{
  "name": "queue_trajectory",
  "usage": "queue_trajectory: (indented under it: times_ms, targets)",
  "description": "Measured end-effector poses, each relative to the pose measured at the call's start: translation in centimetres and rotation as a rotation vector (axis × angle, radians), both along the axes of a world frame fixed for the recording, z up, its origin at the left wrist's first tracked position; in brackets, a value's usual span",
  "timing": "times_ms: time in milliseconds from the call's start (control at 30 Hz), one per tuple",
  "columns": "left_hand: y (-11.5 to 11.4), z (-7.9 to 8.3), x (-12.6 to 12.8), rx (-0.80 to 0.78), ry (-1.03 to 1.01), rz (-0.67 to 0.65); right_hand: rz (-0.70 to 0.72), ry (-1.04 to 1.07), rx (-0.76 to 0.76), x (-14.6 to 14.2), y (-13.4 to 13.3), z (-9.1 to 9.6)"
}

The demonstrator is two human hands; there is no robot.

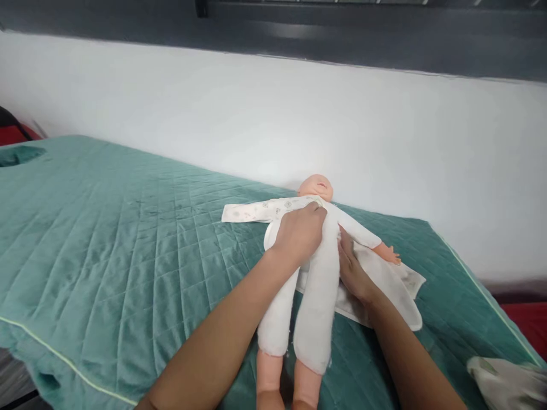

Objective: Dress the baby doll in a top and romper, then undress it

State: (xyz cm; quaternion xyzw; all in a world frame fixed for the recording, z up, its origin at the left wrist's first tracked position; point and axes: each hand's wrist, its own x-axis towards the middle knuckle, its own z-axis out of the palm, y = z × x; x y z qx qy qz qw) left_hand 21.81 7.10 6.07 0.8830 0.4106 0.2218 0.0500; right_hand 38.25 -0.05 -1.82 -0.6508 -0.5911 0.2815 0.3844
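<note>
A baby doll with a white cloth body lies on its back, its head near the wall and its bare feet toward me. A white printed baby shirt covers the doll's arm at picture left. The rest of the shirt lies spread under and beside the doll at picture right, where the other arm is outside the sleeve. My left hand is closed on the shirt's edge at the doll's chest. Flat against the doll's side rests my right hand, fingers stretched out, the tips partly hidden by the body.
A green quilted cover spreads under the doll, against a white wall. A crumpled pale cloth lies at the lower right. Red objects show past the cover's right edge.
</note>
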Motion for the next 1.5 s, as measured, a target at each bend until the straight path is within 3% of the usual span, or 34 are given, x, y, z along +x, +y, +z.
queue_trajectory:
  times_ms: [200,467,667,900,1067,1200,1367,1500]
  targets:
    - [-2.5,2.2,-0.5,-0.072,0.218,0.039,-0.01,0.05,-0.008,0.4,0.0,0.4]
    - [-3.4,5.4,-5.5,-0.176,0.24,-0.16,-0.003,0.069,0.037,0.4,-0.5,0.5]
    - [-3.3,5.9,-7.6,-0.285,0.426,0.017,-0.015,0.071,0.055,0.2,-0.6,0.8]
    - [-3.9,6.0,-6.4,-0.317,0.518,-0.081,-0.027,0.05,0.041,0.2,-0.5,1.0]
    - [-3.7,5.8,-6.4,-0.262,0.441,-0.161,-0.037,0.068,0.032,0.1,-0.5,1.0]
    - [-4.1,6.2,-6.6,-0.249,0.335,-0.327,-0.035,0.072,0.04,0.2,-0.5,1.0]
    - [-5.3,5.6,-4.1,-0.125,0.222,-0.351,-0.037,0.08,0.075,0.2,-0.4,1.0]
    - [-5.7,4.3,-2.1,-0.239,0.354,-0.468,-0.032,0.104,0.05,0.3,-0.5,0.9]
